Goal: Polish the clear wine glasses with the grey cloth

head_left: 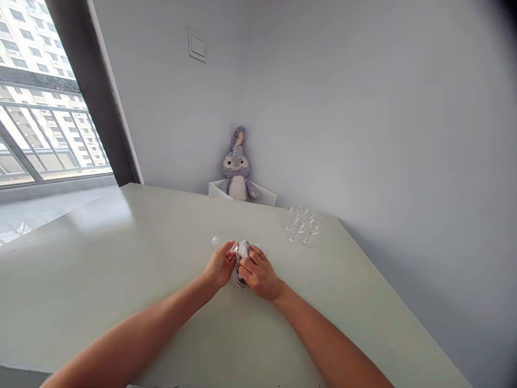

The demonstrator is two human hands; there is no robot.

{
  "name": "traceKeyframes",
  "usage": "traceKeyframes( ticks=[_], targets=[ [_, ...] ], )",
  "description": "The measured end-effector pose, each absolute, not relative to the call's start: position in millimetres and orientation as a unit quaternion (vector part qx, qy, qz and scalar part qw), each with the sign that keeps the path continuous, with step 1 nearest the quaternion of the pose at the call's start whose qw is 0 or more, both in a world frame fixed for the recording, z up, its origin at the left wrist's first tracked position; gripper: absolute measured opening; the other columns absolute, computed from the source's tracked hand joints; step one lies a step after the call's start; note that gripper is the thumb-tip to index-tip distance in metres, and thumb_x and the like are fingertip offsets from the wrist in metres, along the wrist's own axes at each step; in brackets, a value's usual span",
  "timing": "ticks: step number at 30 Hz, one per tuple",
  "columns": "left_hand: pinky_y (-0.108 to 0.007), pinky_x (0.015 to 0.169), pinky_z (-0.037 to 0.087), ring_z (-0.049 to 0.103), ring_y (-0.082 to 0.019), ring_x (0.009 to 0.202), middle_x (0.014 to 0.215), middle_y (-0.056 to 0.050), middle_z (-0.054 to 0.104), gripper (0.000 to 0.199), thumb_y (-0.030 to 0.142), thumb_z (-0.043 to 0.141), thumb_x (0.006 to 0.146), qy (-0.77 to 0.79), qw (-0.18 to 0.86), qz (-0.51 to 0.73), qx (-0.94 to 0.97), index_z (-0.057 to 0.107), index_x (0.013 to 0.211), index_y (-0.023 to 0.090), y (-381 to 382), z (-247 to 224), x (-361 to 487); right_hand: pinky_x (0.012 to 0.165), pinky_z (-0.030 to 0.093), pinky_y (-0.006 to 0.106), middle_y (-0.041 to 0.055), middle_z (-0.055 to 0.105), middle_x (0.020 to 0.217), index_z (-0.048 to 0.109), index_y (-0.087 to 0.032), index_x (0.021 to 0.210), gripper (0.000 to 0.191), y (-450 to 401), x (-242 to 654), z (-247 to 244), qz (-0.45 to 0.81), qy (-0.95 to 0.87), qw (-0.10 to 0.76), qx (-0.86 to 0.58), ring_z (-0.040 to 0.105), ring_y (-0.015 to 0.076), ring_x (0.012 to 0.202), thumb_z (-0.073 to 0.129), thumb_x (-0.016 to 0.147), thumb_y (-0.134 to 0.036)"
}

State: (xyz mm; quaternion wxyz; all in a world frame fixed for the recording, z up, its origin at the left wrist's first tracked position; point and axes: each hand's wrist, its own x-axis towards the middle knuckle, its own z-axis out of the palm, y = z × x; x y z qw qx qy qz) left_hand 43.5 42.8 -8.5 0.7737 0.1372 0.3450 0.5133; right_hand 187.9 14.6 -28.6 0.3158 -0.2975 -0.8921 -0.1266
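Note:
Over the middle of the pale table (161, 291), my two hands are close together. My left hand (221, 264) has its fingers closed on a small clear glass (236, 248), of which only a part shows. My right hand (259, 272) is wrapped round a light grey cloth (241, 264), pressed against the glass, and a fold of it hangs down between the hands. Just beyond my left hand a clear glass piece (215, 242) rests on the table. Something faint and clear lies behind my right hand, too indistinct to name.
Several small stemmed glasses (301, 225) stand grouped at the back right of the table. Behind the far edge, a purple plush toy (236, 167) sits in a white perforated basket (266, 197). Walls meet behind it; a window is at the left.

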Motion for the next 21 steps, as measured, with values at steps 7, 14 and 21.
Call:
traceKeyframes(
  ticks=[7,14,21],
  targets=[
    [-0.016,0.054,0.047,0.049,-0.002,0.051,0.081,-0.003,0.06,0.018,0.019,0.066,0.068,0.317,0.703,0.619,0.151,0.049,0.074,0.015,54.0,-2.5,33.8,0.071,0.04,0.032,0.0054,0.054,0.082,0.055,-0.019,0.082,0.013,15.3,190.1,-21.9,0.141,-0.668,0.573,-0.454,0.047,0.0171,0.078,0.044,0.076,-0.023],
    [-0.023,0.067,0.046,0.055,-0.006,0.06,0.09,-0.002,0.063,0.046,0.026,0.069,0.064,0.328,0.62,0.642,0.309,0.038,0.098,0.022,41.3,4.1,38.9,0.049,0.035,0.022,-0.0027,0.047,0.056,0.052,-0.016,0.068,0.018,17.5,172.6,-34.4,0.434,-0.543,0.502,-0.515,0.042,0.0107,0.052,0.048,0.072,-0.034],
    [-0.027,0.071,0.043,0.057,-0.013,0.072,0.081,0.0,0.062,0.053,0.025,0.068,0.063,0.364,0.395,0.625,0.567,0.038,0.107,0.025,20.7,25.5,36.9,0.051,0.033,0.021,-0.0046,0.053,0.062,0.056,-0.018,0.075,0.022,3.8,180.1,-14.6,0.517,-0.623,0.383,-0.445,0.044,0.0098,0.055,0.056,0.054,-0.012]
  ],
)
